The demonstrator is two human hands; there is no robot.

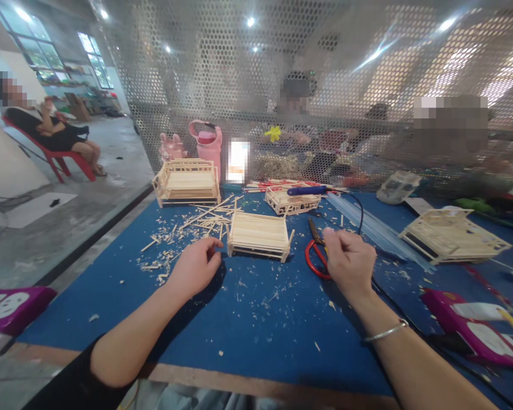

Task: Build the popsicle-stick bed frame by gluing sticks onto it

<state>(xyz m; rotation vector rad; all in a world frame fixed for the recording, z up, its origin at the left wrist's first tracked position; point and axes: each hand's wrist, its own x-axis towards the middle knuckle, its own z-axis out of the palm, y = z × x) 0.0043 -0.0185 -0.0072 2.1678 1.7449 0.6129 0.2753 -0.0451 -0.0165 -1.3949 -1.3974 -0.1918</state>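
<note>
My left hand point(196, 266) rests on the blue table beside a small wooden-stick bench or bed frame point(259, 233). Its fingers are loosely curled, thumb and forefinger apart, with nothing visible between them. The slatted model stands upright just right of the fingertips; contact cannot be made out. My right hand point(351, 259) is closed around part of red-handled scissors point(312, 259). Their dark blades point away from me, and the hand hides part of the handles. Loose wooden sticks point(211, 222) and chips lie beyond my left hand.
More stick models stand at the back left point(188, 183), back centre point(290, 200) and right point(453, 236). A blue-handled corded tool point(308, 191) lies across the centre one. Purple boxes point(474, 327) flank the table. A perforated metal screen point(222, 74) rises behind; people sit beyond.
</note>
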